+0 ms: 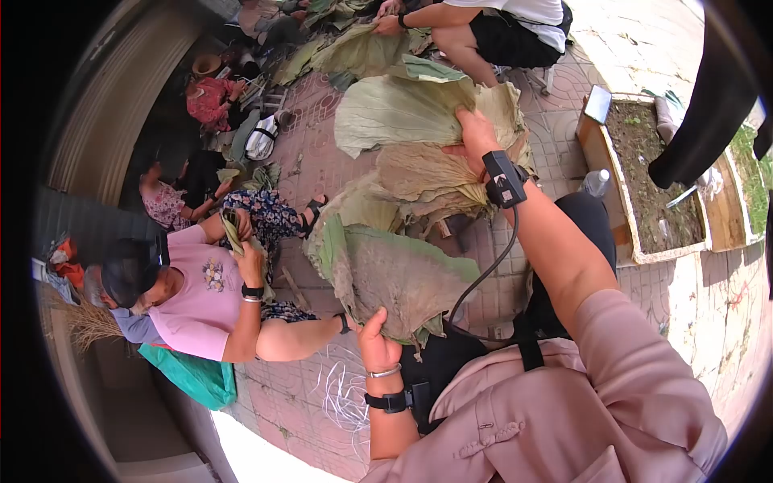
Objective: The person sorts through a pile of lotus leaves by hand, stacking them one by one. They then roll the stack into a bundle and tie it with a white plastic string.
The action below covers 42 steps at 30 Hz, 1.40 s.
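Note:
My left hand (378,344) pinches the near edge of a large grey-green dried lotus leaf (403,274), thumb on top and the other fingers hidden beneath. Farther out, my right hand (475,138) grips a pale green dried lotus leaf (394,113) by its right side. Between the two hands lies a brown, crumpled dried leaf (427,173), overlapping the others in a loose layered bunch. How the leaves join underneath cannot be seen. Each wrist wears a strapped device, and a cable runs down from the right one (506,179).
On the left sits a person in a pink shirt (201,290), holding a folded leaf. White strips (342,390) lie on the paving. A planter box (632,229) and a bottle (596,183) stand at right. Ahead, a crouching person (499,32) handles more leaves.

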Each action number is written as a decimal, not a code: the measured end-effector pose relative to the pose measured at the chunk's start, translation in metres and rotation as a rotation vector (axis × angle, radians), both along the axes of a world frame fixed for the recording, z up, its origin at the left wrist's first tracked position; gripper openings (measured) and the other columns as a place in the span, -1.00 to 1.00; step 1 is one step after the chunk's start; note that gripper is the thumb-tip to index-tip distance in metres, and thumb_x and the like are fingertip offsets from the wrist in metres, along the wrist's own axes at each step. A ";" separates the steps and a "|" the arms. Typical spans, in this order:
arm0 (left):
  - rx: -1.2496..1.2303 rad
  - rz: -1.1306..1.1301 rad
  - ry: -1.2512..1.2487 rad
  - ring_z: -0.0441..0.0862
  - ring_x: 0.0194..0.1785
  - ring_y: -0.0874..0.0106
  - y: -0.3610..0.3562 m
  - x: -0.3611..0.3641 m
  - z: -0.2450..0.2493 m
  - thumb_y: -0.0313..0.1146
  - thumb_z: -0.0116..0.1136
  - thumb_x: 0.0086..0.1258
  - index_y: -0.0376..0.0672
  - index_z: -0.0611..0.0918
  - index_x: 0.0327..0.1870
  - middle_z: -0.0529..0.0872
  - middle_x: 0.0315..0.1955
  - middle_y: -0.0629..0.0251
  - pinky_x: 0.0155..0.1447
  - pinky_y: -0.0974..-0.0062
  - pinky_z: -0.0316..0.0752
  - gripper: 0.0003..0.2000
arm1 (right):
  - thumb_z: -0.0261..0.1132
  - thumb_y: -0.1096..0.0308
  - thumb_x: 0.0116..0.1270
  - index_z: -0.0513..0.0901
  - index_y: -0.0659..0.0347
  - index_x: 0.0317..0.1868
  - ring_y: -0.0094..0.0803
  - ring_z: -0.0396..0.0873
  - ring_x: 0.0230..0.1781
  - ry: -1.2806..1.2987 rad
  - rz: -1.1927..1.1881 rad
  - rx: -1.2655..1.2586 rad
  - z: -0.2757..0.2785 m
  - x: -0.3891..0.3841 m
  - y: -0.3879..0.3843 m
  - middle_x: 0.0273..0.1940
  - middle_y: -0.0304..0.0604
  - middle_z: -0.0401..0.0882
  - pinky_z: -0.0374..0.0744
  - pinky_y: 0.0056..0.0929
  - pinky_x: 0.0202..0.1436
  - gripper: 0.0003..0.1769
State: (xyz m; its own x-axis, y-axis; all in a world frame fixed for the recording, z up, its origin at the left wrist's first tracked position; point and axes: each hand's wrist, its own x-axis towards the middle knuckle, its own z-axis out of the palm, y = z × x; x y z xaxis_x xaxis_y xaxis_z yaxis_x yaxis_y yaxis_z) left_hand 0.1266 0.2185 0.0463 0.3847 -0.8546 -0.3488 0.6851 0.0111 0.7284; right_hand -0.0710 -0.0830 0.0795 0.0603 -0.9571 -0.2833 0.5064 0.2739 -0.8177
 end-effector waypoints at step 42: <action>0.039 -0.020 -0.034 0.44 0.17 0.22 -0.005 -0.005 0.008 -0.68 0.02 0.16 -0.23 0.32 0.24 0.47 0.13 0.18 0.28 0.23 0.31 -0.46 | 0.14 0.43 0.07 0.63 0.14 -0.26 -0.22 0.46 -0.04 1.626 0.306 -0.842 -0.070 0.023 0.020 -0.20 -0.13 0.57 0.35 -0.18 0.04 -0.79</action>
